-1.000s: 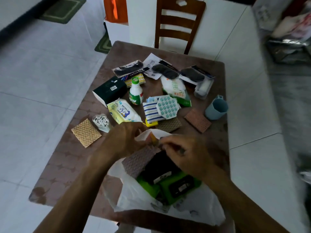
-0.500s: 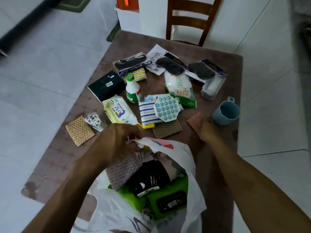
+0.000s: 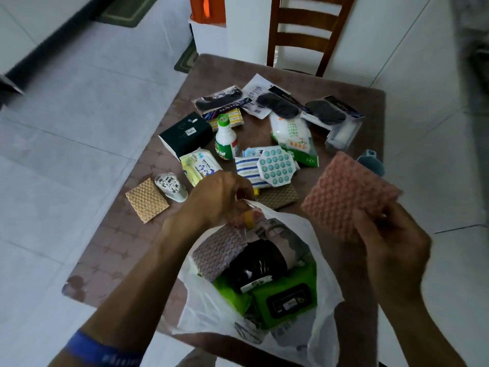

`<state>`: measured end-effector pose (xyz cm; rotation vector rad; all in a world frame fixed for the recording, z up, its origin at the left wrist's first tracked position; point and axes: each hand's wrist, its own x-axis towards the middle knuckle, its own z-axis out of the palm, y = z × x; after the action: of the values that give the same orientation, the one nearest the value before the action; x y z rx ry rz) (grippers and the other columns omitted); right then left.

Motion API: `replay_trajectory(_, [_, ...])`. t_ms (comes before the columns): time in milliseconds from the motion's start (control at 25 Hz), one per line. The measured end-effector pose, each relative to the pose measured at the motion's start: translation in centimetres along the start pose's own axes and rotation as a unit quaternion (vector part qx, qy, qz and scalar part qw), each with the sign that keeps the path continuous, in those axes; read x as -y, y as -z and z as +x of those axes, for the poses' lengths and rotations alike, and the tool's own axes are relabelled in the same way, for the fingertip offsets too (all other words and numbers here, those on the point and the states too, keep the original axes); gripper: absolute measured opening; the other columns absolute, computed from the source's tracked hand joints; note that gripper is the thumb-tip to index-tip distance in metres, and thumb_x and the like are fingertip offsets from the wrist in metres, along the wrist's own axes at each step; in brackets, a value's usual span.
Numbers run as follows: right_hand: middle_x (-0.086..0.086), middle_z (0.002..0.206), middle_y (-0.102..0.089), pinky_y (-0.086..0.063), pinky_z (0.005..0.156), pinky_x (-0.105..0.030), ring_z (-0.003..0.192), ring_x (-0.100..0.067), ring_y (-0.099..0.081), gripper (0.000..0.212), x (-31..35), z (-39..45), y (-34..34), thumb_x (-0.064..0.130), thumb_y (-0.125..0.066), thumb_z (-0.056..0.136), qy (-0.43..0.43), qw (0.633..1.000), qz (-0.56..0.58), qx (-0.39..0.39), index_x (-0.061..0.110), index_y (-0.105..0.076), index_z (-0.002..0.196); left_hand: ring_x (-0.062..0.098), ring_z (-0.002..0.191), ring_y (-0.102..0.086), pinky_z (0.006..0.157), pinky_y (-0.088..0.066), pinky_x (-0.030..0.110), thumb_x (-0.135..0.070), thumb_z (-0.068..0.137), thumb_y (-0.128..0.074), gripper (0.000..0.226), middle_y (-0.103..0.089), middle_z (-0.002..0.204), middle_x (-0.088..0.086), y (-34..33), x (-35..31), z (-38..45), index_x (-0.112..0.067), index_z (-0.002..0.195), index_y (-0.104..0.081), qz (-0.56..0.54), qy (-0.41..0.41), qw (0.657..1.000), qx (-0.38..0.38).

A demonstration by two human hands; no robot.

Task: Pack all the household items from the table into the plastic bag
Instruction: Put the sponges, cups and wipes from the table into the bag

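A small brown table [image 3: 124, 250] stands on a pale tiled floor with a wooden chair [image 3: 304, 35] at its far side. At the near edge sits the white plastic bag [image 3: 312, 324], its mouth open and already holding a grey cloth, a black pouch and green packs. The left hand [image 3: 219, 200] pinches the far rim of the bag to hold it open. The right hand [image 3: 391, 245] grips a pink sponge cloth [image 3: 349, 194] in the air, up and to the right of the bag.

Many items are still out: a tan sponge [image 3: 146, 200], a green-capped bottle [image 3: 226, 140], a dark box [image 3: 186, 135], a wipes pack [image 3: 201, 168], a blue cup [image 3: 371, 165] and packets further back.

The likely trouble is the bag itself. Thin plastic held at only one point could sag shut, so the cloth may land on the rim and slide onto the table. The bag overhangs the near edge, so added weight might tip it off. The bottle stands upright among clutter and could be knocked over by a reaching arm.
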<state>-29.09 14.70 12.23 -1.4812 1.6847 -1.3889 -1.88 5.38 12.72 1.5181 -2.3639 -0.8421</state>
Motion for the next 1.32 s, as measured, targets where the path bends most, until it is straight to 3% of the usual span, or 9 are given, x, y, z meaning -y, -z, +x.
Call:
replay_trajectory(240, [-0.006,0.095,-0.071,-0.055,0.066,-0.017,0.075,-0.015,-0.066,0.025,1.7,-6.5,-5.3,0.013,-0.081,0.076,0.255,0.904,-0.274,0.209,0.01,-0.075,0.1,0.014,0.083,-0.069,0.074,-0.055,0.037,-0.016,0.079,-0.074,0.023,-0.076,0.095,-0.002,0.4,1.3,-1.0,-0.018,0.101,-0.076,-0.068,-0.01,0.998,0.002])
replay_trajectory(400, [-0.009,0.103,-0.071,-0.056,0.065,-0.03,0.079,-0.023,-0.068,0.042,1.9,-3.9,-10.6,0.013,-0.078,0.077,0.171,0.817,-0.485,0.261,0.014,-0.069,0.118,0.013,0.075,-0.069,0.07,-0.055,0.039,-0.015,0.076,-0.077,0.013,-0.075,0.083,-0.001,0.1,1.5,-2.0,-0.016,0.089,-0.077,-0.084,-0.02,0.996,-0.016])
replay_trajectory(480, [-0.004,0.113,-0.07,-0.055,0.075,-0.032,0.09,-0.021,-0.068,0.043,2.1,-3.6,-10.6,0.019,-0.06,0.089,0.172,0.848,-0.405,0.294,0.019,-0.059,0.132,0.013,0.074,-0.069,0.069,-0.055,0.039,-0.019,0.077,-0.077,0.012,-0.075,0.082,-0.002,-0.1,1.5,-2.2,-0.016,0.088,-0.076,-0.093,-0.023,0.995,-0.008])
replay_trajectory(600, [0.014,0.084,-0.069,-0.052,0.06,-0.015,0.072,-0.003,-0.063,0.02,1.8,-1.6,-8.4,0.033,-0.052,0.091,0.166,0.945,-0.222,0.176,0.032,-0.066,0.105,0.011,0.073,-0.07,0.069,-0.056,0.039,-0.022,0.077,-0.076,0.013,-0.076,0.082,-0.002,0.1,2.0,-2.1,-0.019,0.09,-0.077,-0.109,-0.01,0.994,-0.003])
replay_trajectory(680, [0.018,0.079,-0.065,-0.053,0.06,-0.015,0.073,0.0,-0.062,0.015,-0.9,2.6,-8.5,0.038,-0.051,0.088,0.04,0.972,-0.195,0.123,0.036,-0.062,0.098,0.009,0.072,-0.07,0.068,-0.057,0.039,-0.021,0.078,-0.076,0.013,-0.076,0.081,-0.004,0.3,2.1,-1.9,-0.02,0.09,-0.077,-0.121,-0.007,0.993,0.0])
replay_trajectory(840, [-0.007,0.119,-0.065,-0.053,0.088,-0.043,0.104,-0.023,-0.062,0.035,-10.2,9.8,-12.7,0.031,-0.062,0.088,-0.276,0.895,-0.281,0.208,0.018,-0.058,0.12,0.001,0.066,-0.065,0.06,-0.055,0.031,-0.026,0.077,-0.074,0.01,-0.069,0.072,-0.018,0.5,1.5,-1.7,-0.036,0.079,-0.07,-0.115,-0.015,0.993,-0.002])
replay_trajectory(1000, [-0.013,0.132,-0.058,-0.048,0.093,-0.041,0.117,-0.033,-0.057,0.061,-16.2,9.7,-16.4,0.046,-0.068,0.082,-0.318,0.846,-0.349,0.246,0.013,-0.051,0.131,0.0,0.067,-0.064,0.057,-0.05,0.018,-0.025,0.078,-0.073,0.018,-0.063,0.07,-0.028,0.7,1.1,-1.7,-0.041,0.081,-0.066,-0.113,-0.008,0.994,-0.009])
replay_trajectory(1120, [-0.015,0.124,-0.064,-0.051,0.086,-0.036,0.107,-0.032,-0.061,0.048,-17.0,9.3,-16.7,0.037,-0.07,0.082,-0.357,0.86,-0.27,0.244,0.009,-0.061,0.121,-0.001,0.066,-0.062,0.056,-0.042,0.009,-0.021,0.08,-0.074,0.022,-0.06,0.068,-0.031,0.7,1.1,-1.6,-0.041,0.082,-0.067,-0.106,-0.002,0.994,-0.016])
replay_trajectory(1320, [0.004,0.105,-0.071,-0.056,0.07,-0.036,0.091,-0.019,-0.068,0.029,-10.1,7.6,-8.7,0.026,-0.071,0.081,-0.348,0.928,-0.06,0.121,0.028,-0.064,0.109,0.007,0.07,-0.06,0.062,-0.051,0.029,-0.045,0.08,-0.067,0.025,-0.065,0.082,-0.012,0.7,0.6,-3.6,-0.029,0.099,-0.066,-0.035,0.0,0.999,-0.033])
